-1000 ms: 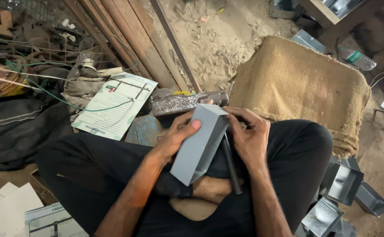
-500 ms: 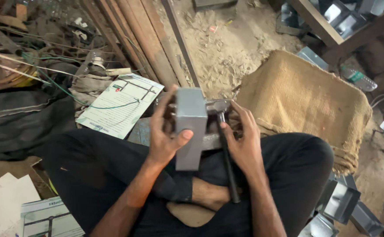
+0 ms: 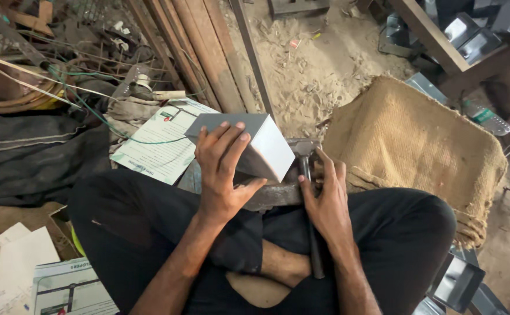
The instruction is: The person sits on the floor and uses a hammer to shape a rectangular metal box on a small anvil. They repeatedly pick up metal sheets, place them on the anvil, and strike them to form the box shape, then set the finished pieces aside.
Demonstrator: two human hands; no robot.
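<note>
Head view looks down on a grey sheet-metal box (image 3: 249, 146), tilted and resting on a dark iron block (image 3: 275, 195) above the person's crossed legs. Left hand (image 3: 223, 175) lies over the box, fingers spread on top, thumb clamped against its lower edge. Right hand (image 3: 325, 201) curls around a hammer (image 3: 308, 175), its head touching the box. Burlap sack (image 3: 418, 146) lies just beside, printed paper (image 3: 159, 146) to the left.

- Bare sandy ground (image 3: 319, 76) at twelve o'clock of the hands offers open room
- Burlap sack (image 3: 418, 146) blocks three o'clock
- Wooden planks (image 3: 202, 52), tangled wires (image 3: 62, 87) crowd ten o'clock
</note>
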